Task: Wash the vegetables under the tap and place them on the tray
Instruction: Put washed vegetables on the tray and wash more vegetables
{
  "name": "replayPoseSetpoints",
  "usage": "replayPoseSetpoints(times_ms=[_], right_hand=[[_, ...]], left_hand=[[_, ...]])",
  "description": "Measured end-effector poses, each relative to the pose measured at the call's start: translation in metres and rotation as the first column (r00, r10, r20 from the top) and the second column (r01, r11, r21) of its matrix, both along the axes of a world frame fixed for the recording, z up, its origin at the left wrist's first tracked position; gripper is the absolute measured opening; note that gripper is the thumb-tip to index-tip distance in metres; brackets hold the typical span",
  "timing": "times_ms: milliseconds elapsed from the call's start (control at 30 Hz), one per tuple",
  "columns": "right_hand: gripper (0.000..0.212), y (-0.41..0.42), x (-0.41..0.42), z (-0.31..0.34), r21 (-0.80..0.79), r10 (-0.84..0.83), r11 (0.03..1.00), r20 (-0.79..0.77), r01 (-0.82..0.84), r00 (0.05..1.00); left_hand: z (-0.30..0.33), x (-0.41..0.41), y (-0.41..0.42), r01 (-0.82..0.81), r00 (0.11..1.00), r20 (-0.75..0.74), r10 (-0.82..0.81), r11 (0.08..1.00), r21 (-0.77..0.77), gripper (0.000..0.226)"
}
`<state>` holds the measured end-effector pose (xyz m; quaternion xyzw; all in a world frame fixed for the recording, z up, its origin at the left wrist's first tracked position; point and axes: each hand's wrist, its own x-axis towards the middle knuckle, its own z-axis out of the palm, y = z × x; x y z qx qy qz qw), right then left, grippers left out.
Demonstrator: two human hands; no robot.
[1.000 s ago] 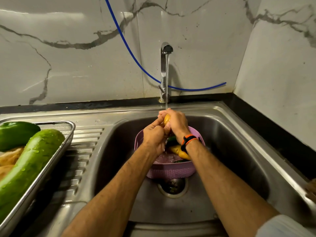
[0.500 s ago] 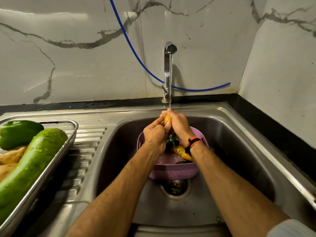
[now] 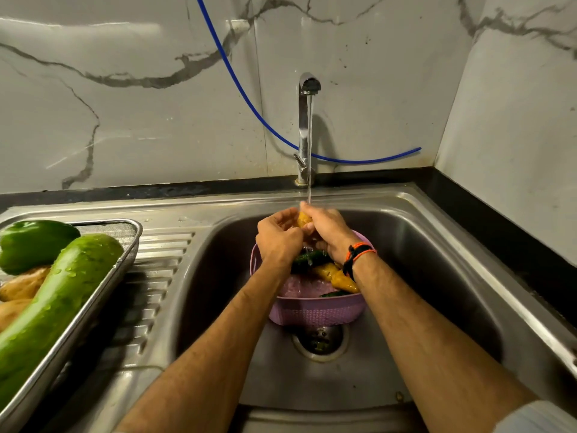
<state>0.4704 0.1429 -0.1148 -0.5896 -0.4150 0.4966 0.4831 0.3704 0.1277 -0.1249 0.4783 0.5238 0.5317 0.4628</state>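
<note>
Marble-walled sink (image 3: 437,276): both my hands, left (image 3: 279,242) and right (image 3: 327,232), stay clasped together round one yellow pepper (image 3: 303,219) under the tap (image 3: 307,89), above the colander (image 3: 315,310); rinsing continues, tray (image 3: 125,260) placement pending.

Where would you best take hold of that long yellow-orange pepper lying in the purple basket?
Probably at its exposed lower tip: the long yellow-orange pepper lies slanted in the purple plastic basket, its upper end tucked under the right wrist. Come from above and the near side, pinching across its narrow width.
</note>
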Motion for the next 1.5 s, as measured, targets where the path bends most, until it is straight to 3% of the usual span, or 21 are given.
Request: replayPoseSetpoints(times_ms=[133, 233, 300, 500, 633, 1000, 1133, 1267, 1333, 1433, 1500], right_hand=[[0.032, -0.005, 0.007, -0.003, 0.059, -0.030, 0.998, 0.026, 0.028, 0.999], [0.031, -0.001, 0.014, -0.003, 0.069, -0.100, 0.992, -0.065, 0.104, 0.993], [0.034, 0.000, 0.016, -0.003, 0.065, -0.108, 0.991, -0.114, 0.116, 0.988], [0.015, 0.001, 0.010, -0.003, 0.138, -0.039, 0.990, -0.019, 0.041, 0.999], [0.016, 0.002, 0.003, -0.003, 0.181, -0.091, 0.979, -0.051, 0.098, 0.995], [0.035, 0.000, -0.015, -0.002, 0.084, -0.083, 0.994, 0.158, 0.070, 0.984], [0.043, -0.004, -0.017, -0.004, 0.089, -0.121, 0.990, 0.138, 0.110, 0.983], [0.034, -0.003, -0.024, 0.003, 0.117, -0.205, 0.975, 0.156, 0.188, 0.966], [0.027, -0.002, -0.023, 0.010, 0.082, -0.233, 0.972, 0.169, 0.222, 0.958], [0.031, -0.006, -0.016, 0.012, 0.033, -0.165, 0.986, 0.052, 0.164, 0.985], [0.026, -0.009, -0.020, 0.007, 0.091, -0.116, 0.989, 0.029, 0.113, 0.993]], left_hand=[[-0.001, -0.004, -0.001, 0.061, 0.996, -0.068, -0.060, 0.998, 0.019, 0.039], [0.000, -0.007, 0.001, 0.168, 0.986, 0.025, -0.168, 0.985, -0.021, 0.023], [-0.002, -0.007, 0.004, 0.161, 0.984, 0.084, -0.156, 0.985, -0.068, 0.016], [-0.005, -0.009, 0.010, 0.076, 0.980, 0.193, -0.045, 0.984, -0.159, 0.015], [0.002, -0.008, 0.007, 0.156, 0.942, 0.323, -0.092, 0.972, -0.176, 0.019], [-0.001, -0.001, 0.002, 0.228, 0.945, 0.272, -0.181, 0.962, -0.152, 0.033], [-0.004, 0.004, 0.002, 0.222, 0.950, 0.252, -0.186, 0.968, -0.120, 0.032], [-0.008, 0.011, 0.008, 0.045, 0.979, 0.203, -0.022, 0.993, -0.107, 0.033], [-0.006, 0.010, 0.005, 0.107, 0.974, 0.208, -0.085, 0.990, -0.097, 0.040], [-0.005, 0.006, 0.004, 0.188, 0.961, 0.221, -0.165, 0.978, -0.091, 0.036], [-0.004, 0.008, 0.006, 0.087, 0.970, 0.233, -0.061, 0.991, -0.106, 0.034]])
